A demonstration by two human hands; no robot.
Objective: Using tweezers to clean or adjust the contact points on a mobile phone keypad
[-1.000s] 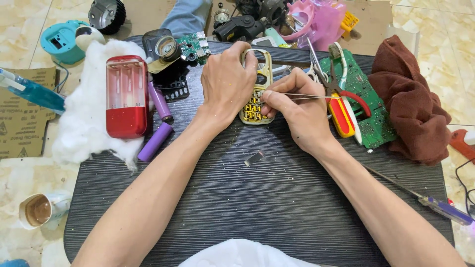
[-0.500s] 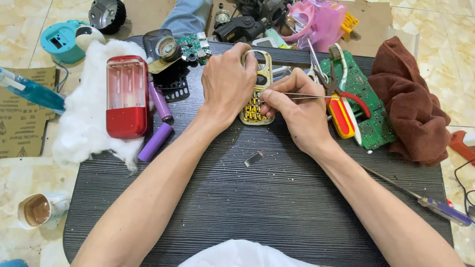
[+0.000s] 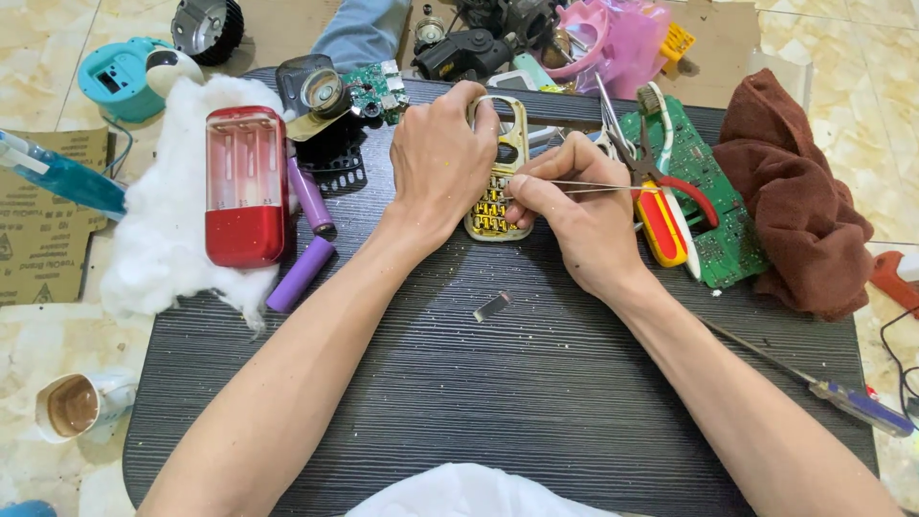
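Observation:
A gold-coloured phone front frame with a keypad (image 3: 495, 206) lies on the dark table (image 3: 498, 383). My left hand (image 3: 440, 158) covers its left side and grips it, fingers curled over the top edge. My right hand (image 3: 574, 211) pinches thin metal tweezers (image 3: 584, 187), whose tips touch the keypad area near the frame's middle. The frame's screen opening shows between my two hands.
A red casing (image 3: 246, 187) on white cotton (image 3: 163, 249) and two purple cells (image 3: 302, 273) lie left. Green circuit boards (image 3: 713, 191), red-handled pliers (image 3: 661, 182), a yellow-red tool and a brown cloth (image 3: 795, 201) lie right. A small metal piece (image 3: 492, 306) and a screwdriver (image 3: 833, 394) lie nearer me.

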